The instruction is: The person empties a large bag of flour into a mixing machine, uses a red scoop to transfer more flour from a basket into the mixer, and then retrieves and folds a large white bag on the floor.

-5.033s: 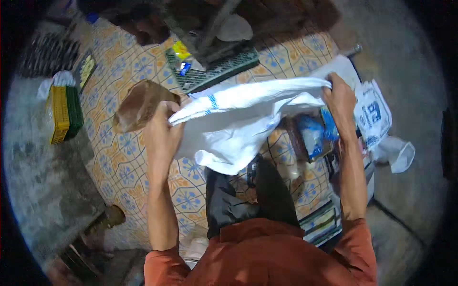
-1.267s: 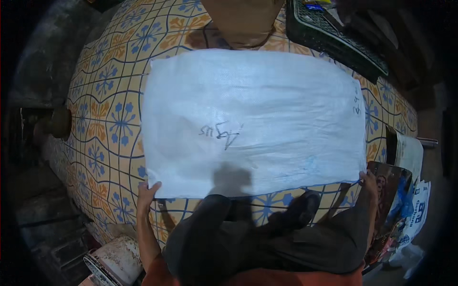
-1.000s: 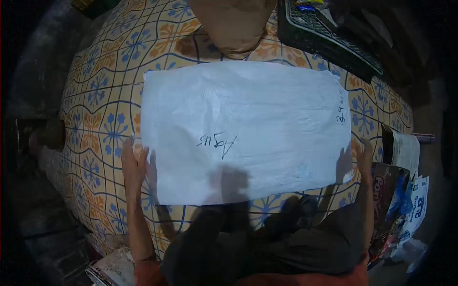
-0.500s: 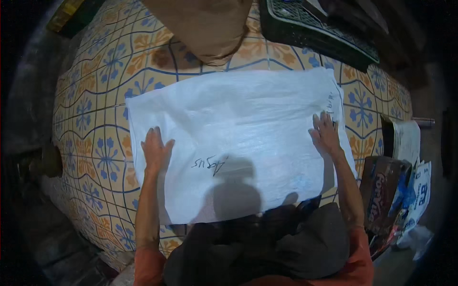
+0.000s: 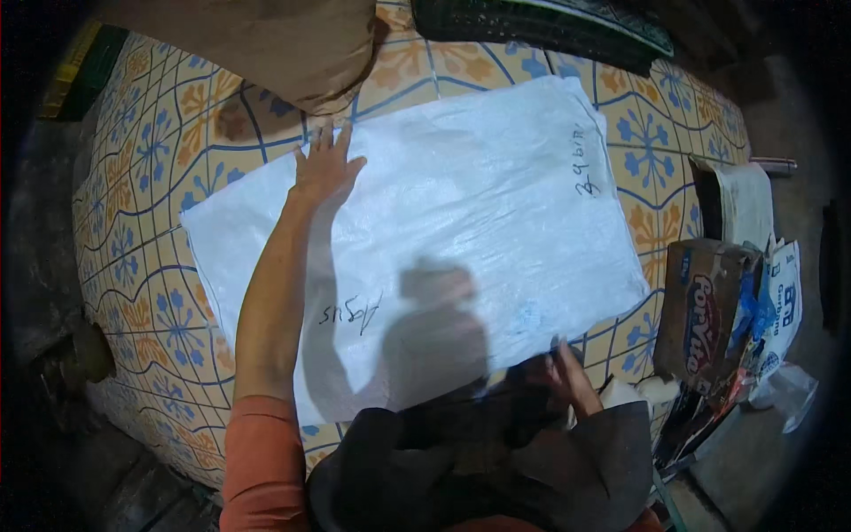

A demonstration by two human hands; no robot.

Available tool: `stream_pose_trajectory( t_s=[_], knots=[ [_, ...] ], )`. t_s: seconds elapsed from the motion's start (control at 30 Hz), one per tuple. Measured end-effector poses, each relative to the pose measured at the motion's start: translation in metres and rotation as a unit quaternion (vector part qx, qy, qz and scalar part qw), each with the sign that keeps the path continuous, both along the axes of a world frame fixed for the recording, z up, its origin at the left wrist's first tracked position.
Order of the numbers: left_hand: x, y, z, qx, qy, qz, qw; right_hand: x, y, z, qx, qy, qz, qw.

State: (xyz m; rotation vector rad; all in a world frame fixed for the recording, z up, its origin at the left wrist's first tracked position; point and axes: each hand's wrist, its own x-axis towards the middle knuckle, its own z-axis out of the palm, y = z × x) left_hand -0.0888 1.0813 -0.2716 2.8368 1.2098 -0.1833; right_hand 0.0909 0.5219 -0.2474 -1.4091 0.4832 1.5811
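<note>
A large white sack [image 5: 425, 195] with dark handwriting lies spread out on the patterned tile floor, slightly wrinkled. At its far edge, left of the middle, my left hand [image 5: 330, 167] rests palm down with fingers spread and holds nothing. My right hand [image 5: 572, 379] is low beside the sack's near edge, close to my dark-clothed knee. Its fingers are in shade and partly blurred; a small dark tip shows by them, and whether they grip anything I cannot make out. My shadow falls across the near middle of the sack.
A bulky brown thing [image 5: 292, 44] stands just beyond the sack. Behind it is a dark green plastic crate [image 5: 550, 35]. On the right are a brown carton [image 5: 709, 310], a white and blue package [image 5: 780, 310] and crumpled clear plastic [image 5: 784, 395].
My left hand has slid forward to the sack's far edge. My right hand has come off the sack's right side and back toward my knee. The sack appears slightly turned and shifted in view.
</note>
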Motion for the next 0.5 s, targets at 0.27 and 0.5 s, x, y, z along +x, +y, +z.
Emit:
stream_pose_trajectory(
  t_s=[0.27, 0.5],
  knots=[
    [0.008, 0.017, 0.05, -0.375, -0.129, 0.116, 0.911, 0.072, 0.066, 0.042, 0.076, -0.253, -0.183, 0.947],
    [0.004, -0.008, 0.088, -0.499, -0.333, 0.215, 0.771, 0.017, 0.119, 0.051, 0.033, -0.237, -0.09, 0.967]
  ],
)
